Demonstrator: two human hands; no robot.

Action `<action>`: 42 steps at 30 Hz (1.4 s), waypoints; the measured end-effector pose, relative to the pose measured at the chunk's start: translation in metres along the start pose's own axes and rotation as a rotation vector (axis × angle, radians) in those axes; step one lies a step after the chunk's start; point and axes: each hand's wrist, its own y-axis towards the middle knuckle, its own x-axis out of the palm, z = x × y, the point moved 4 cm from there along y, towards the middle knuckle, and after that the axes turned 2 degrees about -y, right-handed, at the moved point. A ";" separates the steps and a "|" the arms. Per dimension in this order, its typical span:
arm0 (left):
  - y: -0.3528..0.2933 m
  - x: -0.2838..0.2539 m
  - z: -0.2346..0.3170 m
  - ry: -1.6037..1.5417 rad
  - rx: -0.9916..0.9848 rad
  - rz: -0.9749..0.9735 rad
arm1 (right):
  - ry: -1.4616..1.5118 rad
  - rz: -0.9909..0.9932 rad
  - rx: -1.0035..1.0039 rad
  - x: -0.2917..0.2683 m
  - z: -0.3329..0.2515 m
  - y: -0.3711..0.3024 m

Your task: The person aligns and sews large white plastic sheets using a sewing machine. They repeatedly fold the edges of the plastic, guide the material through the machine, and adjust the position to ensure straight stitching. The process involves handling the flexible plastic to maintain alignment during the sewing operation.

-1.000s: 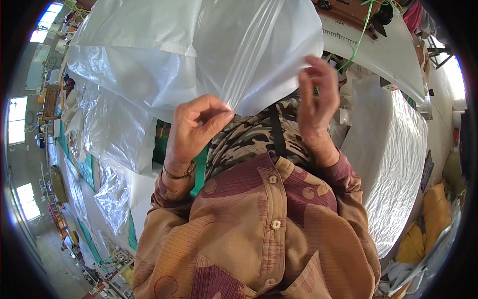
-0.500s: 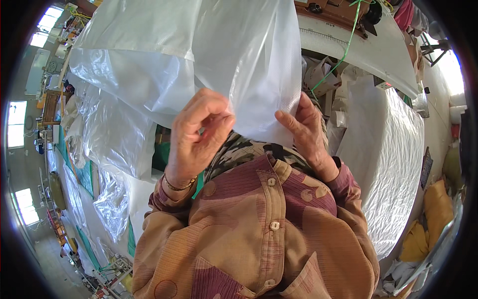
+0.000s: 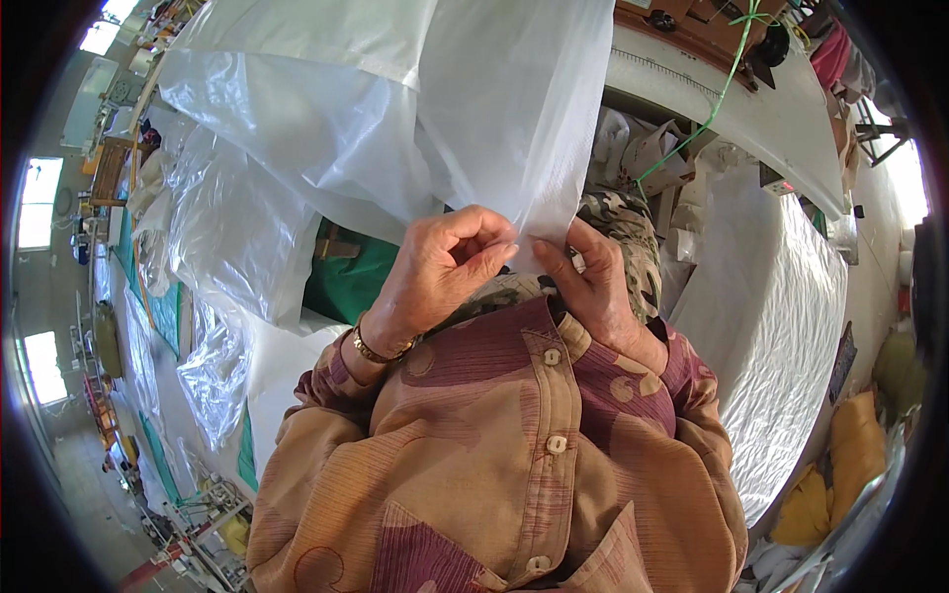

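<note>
A large translucent white plastic sheet (image 3: 514, 109) hangs down from the work surface toward my lap, its lower end narrowing between my hands. My right hand (image 3: 598, 292) grips the bottom edge of the sheet between thumb and fingers. Close beside it, my left hand (image 3: 430, 272) is closed in a pinch, its fingertips right at the sheet's lower corner. Whatever lies between those fingertips is too small to make out. Camouflage-patterned cloth (image 3: 623, 227) covers my lap below the sheet.
A brown machine (image 3: 692, 25) stands on a white table (image 3: 672, 84) with a ruler strip, at the far right. A green cord (image 3: 707, 119) hangs from it. A stack of white sheeting (image 3: 776, 326) lies to my right, and green cloth (image 3: 346, 282) to my left.
My left hand has moved right, bringing its fingertips close to my right hand. The sheet's lower end is drawn narrower between them. My right thumb has come in toward the sheet's corner.
</note>
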 end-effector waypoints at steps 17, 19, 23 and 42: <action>-0.013 0.020 0.021 0.815 0.553 0.065 | -0.043 -0.333 -0.120 0.002 -0.015 0.015; -0.013 0.020 0.021 0.819 0.564 0.065 | 0.078 -0.409 -0.091 -0.002 -0.013 0.014; -0.015 0.021 0.022 0.821 0.625 0.093 | 0.287 -0.471 -0.007 -0.006 -0.005 0.015; 0.003 0.001 -0.054 0.483 0.361 0.110 | 0.168 -0.134 0.083 -0.015 -0.026 -0.001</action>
